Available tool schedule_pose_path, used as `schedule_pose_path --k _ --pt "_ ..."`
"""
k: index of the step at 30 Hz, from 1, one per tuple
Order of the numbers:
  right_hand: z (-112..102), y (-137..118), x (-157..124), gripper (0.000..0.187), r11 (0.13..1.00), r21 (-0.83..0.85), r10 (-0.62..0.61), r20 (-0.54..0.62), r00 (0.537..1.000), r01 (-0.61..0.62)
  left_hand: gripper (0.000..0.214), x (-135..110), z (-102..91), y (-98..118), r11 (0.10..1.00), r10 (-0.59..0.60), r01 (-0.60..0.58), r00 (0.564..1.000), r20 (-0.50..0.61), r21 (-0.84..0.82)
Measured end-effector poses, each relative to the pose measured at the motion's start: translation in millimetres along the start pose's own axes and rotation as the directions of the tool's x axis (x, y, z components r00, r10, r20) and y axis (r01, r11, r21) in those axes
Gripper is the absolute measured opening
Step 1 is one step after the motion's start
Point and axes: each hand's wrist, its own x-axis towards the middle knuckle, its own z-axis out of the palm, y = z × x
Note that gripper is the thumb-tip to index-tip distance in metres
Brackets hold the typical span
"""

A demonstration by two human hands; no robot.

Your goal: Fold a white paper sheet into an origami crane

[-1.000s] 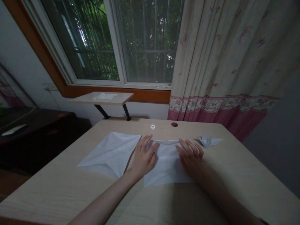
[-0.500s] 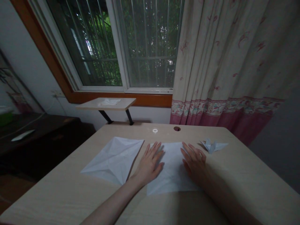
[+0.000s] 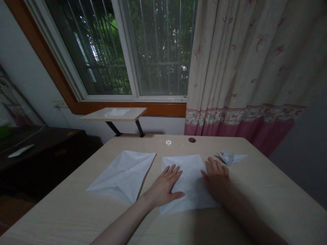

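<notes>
A white square sheet of paper [image 3: 190,199] lies flat on the desk in front of me. My left hand [image 3: 166,187] rests on its left part, palm down, fingers stretched out and thumb spread to the right. Over the sheet's right edge lies my right hand [image 3: 217,175], its fingers somewhat bent but apart, with nothing in them. Left of the sheet is a second, creased white paper [image 3: 122,175], its corners slightly raised. Just beyond my right hand sits a folded paper crane [image 3: 231,158].
The pale wooden desk [image 3: 63,211] carries a small raised shelf [image 3: 127,116] at its back left, with a white paper [image 3: 117,112] on it. A round cable hole [image 3: 192,140] is near the back edge. A dark table [image 3: 63,137] stands left; a curtain [image 3: 237,85] hangs behind.
My left hand has slid slightly toward me and spread its thumb. My right hand has shifted right, to the sheet's edge. The papers and crane stay in place on the desk.
</notes>
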Motion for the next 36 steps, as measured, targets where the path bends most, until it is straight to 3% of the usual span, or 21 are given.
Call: schedule_pose_path --k 9,19,21,26,30,36 --pt "2.7 8.1 0.1 0.039 1.0 0.014 0.013 -0.029 0.999 -0.012 0.088 -0.4 1.6 -3.3 0.999 0.013 -0.013 1.0 0.012 0.031" --pt "13.7 11.5 -3.6 0.026 0.947 0.309 0.112 -0.051 0.992 -0.091 0.09 -1.3 3.3 -5.1 0.998 0.047 -0.046 0.998 -0.029 0.037" --pt "13.9 11.8 -2.1 0.024 0.895 0.432 0.143 -0.041 0.989 -0.111 0.093 -1.5 2.5 -4.7 0.998 0.049 -0.049 0.998 -0.026 0.035" --pt "10.8 13.5 4.8 0.027 0.64 0.753 0.194 0.031 0.981 -0.15 0.097 -1.9 -0.1 -2.7 0.998 0.047 -0.046 0.999 -0.007 0.044" --pt "3.0 14.8 11.6 0.035 0.538 0.818 0.208 0.105 0.972 -0.204 0.101 -1.9 0.5 -3.5 0.998 0.055 -0.054 0.998 -0.005 0.042" --pt "-19.3 7.8 15.1 0.036 0.32 0.874 0.234 0.302 0.924 -0.366 0.104 -1.5 2.5 -4.9 0.997 0.066 -0.065 0.998 -0.023 0.032"
